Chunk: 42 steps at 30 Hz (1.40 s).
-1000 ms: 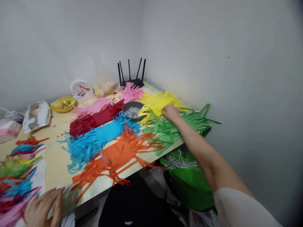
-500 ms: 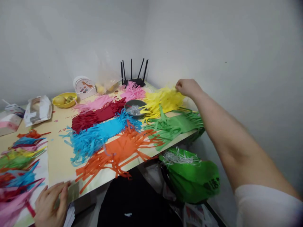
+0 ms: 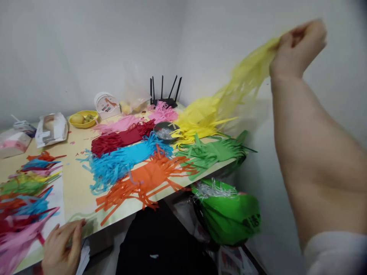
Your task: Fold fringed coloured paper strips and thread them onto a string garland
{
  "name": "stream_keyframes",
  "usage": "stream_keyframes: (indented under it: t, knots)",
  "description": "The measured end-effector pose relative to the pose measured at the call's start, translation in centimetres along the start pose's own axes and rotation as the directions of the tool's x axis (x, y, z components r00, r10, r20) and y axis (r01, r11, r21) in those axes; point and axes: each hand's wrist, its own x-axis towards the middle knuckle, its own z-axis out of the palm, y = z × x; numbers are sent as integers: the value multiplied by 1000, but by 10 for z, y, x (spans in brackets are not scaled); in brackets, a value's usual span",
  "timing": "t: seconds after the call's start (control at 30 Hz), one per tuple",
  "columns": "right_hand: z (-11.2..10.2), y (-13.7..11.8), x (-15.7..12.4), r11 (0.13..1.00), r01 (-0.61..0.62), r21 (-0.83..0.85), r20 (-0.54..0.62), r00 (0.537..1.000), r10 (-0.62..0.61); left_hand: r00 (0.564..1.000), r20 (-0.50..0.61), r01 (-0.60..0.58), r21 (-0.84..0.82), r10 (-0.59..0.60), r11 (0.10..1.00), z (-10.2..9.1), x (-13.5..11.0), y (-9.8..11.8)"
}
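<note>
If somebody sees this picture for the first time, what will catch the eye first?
First, the right hand, raised high at upper right, pulling a blurred yellow fringe up off the table. Next, the fringed paper piles across the table: blue, orange, green. The left hand rests on the table's near edge.

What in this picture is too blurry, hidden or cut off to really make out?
- Head view: the yellow fringed paper in the right hand is motion-blurred, so single strips are lost.
- Left hand: cut by the bottom edge.
- Grey bowl: contents too small.
- Green bag: partly under the table.
</note>
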Motion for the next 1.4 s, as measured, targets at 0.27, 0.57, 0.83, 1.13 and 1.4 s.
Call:
stream_keyframes:
  t: [0.27, 0.57, 0.83, 1.13, 1.4]
  knots:
    - [-29, -216, -145, 759, 599, 255, 554, 553, -623, 994, -94, -80, -172, 64, 982, 11, 65, 67]
    - [-53, -289, -282, 536, -139, 833, 552, 151, -820, 894, 441, 189, -524, 75, 830, 5, 104, 109]
    - [-25, -260, -291, 513, -792, 332, 702, -156, -695, 795, 584, 535, -547, -165, 644, 3, 112, 94]
    - [-28, -254, -264, 687, -369, 626, 745, 25, -666, 833, 550, 402, -520, -65, 754, -1, 115, 71]
    - [-31, -254, -241, 680, -279, 678, 698, -44, -714, 703, 653, 202, -565, 284, 800, 16, 150, 75]
